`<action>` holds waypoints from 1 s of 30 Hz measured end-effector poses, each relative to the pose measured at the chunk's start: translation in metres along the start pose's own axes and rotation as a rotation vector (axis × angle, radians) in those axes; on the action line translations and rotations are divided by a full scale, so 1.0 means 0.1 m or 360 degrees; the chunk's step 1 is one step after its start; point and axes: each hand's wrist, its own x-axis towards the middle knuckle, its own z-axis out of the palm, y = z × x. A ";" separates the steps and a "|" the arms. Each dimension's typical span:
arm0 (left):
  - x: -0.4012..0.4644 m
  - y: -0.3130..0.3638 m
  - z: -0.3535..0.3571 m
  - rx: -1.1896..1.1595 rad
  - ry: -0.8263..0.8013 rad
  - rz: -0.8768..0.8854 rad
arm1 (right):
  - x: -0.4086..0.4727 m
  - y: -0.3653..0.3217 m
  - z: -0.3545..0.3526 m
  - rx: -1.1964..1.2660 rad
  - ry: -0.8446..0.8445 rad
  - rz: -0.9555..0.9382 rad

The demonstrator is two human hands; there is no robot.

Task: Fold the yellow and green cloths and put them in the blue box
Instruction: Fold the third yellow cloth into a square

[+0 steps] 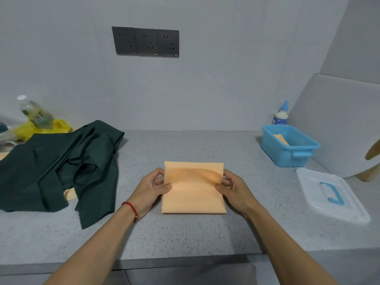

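Yellow cloth (193,194), folded to a rectangle, lies on the grey counter (185,149); left hand (151,189) pinches its left edge, right hand (234,189) its right edge. Left of it lies the rumpled green cloth (61,165); right of it, the blue box (287,146) holding another folded yellow piece (281,139).

Box (287,153) right of cloth (193,194)

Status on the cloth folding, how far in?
Done: one folded yellow cloth already lies in the blue box, whose lid is off. In hand: left hand and right hand pinch the sides of a second yellow cloth, mid-fold. Left: the green cloths are still unfolded in a heap.
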 end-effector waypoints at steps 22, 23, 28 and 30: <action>-0.08 0.00 0.15 0.0556 0.0384 0.0073 | -0.02 0.07 -0.01 -0.0423 0.0125 0.0020; -0.11 0.01 0.20 0.0605 0.0516 0.0117 | -0.02 0.07 -0.01 -0.0450 0.0137 0.0006; -0.25 -0.01 0.61 0.2011 0.0556 0.0683 | -0.02 0.06 0.03 -0.0692 0.0141 -0.0115; -0.26 -0.11 0.75 0.2351 0.0342 0.0562 | -0.03 0.06 0.04 -0.0769 0.0153 -0.0157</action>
